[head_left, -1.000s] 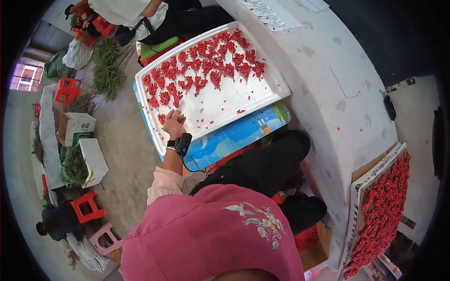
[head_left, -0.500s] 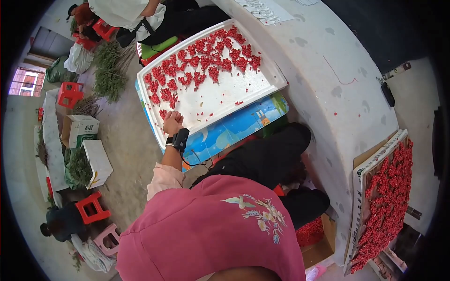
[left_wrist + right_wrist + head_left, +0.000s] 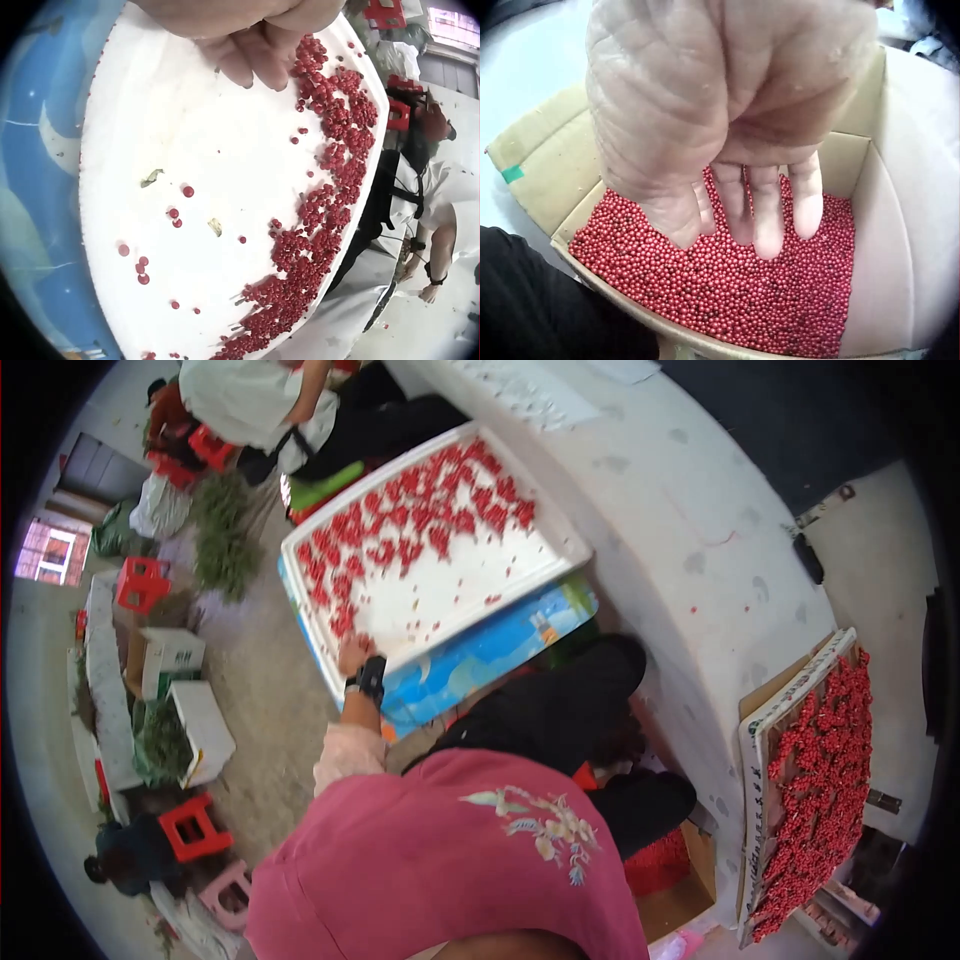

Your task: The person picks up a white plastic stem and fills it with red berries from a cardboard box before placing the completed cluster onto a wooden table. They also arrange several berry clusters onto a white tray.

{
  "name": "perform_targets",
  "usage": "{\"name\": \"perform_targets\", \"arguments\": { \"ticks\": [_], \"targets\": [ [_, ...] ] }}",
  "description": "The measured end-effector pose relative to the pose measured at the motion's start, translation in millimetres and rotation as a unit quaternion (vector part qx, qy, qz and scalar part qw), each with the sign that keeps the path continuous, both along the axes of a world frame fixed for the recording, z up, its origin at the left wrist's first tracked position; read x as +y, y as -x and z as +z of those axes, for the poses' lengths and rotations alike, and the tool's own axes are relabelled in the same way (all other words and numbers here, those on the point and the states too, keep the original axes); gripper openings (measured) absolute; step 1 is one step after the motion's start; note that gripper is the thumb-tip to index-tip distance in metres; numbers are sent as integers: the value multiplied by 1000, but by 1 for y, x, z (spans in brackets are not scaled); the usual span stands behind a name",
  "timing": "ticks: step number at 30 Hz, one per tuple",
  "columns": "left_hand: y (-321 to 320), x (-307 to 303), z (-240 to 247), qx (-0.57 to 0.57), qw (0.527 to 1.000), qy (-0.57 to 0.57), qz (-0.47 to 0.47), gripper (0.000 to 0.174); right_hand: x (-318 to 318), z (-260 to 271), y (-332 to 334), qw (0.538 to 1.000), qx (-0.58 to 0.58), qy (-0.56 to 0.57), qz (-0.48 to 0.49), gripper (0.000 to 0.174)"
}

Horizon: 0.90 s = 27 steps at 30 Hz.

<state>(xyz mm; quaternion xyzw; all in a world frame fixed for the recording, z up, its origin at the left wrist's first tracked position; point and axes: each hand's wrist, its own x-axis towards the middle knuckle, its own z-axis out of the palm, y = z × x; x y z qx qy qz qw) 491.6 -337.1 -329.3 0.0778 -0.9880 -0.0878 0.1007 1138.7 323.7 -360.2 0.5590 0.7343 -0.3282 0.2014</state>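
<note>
My left hand (image 3: 355, 653) rests at the near left corner of a white foam tray (image 3: 490, 567). In the left wrist view its loosely bent fingers (image 3: 268, 69) point down over the white floor, beside bunches of small red berries (image 3: 300, 251); nothing shows between them. More berry bunches (image 3: 405, 510) cover the tray's far and left sides. My right hand (image 3: 727, 112) hangs palm toward the camera above a cardboard box (image 3: 885, 232) holding loose red berries (image 3: 735, 285). Its fingers reach down, nearly straight, fingertips overlapping the berries in this view.
Single berries and leaf scraps (image 3: 151, 178) lie on the tray floor. A blue patterned table (image 3: 450, 665) supports the tray. A berry-covered panel (image 3: 815, 790) leans at right by a pale counter (image 3: 690, 530). Another person (image 3: 250, 405) sits across; stools (image 3: 195, 827) and boxes (image 3: 200, 730) stand left.
The head view has shifted and blurred. My left hand has drawn slightly back toward the tray's near left corner. The berry bunches lie in much the same places.
</note>
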Motion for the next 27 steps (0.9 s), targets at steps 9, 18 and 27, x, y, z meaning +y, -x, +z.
{"name": "perform_targets", "arguments": {
  "ticks": [9,18,27],
  "targets": [
    [-1,51,75,1,507,-767,393,17,-86,65,113,898,119,105,-411,24],
    [138,127,204,-73,576,-812,56,11,-41,1,55,856,190,138,-461,20],
    [371,192,235,-59,742,-666,-53,11,-55,84,104,890,157,66,-423,17]
  ]
}}
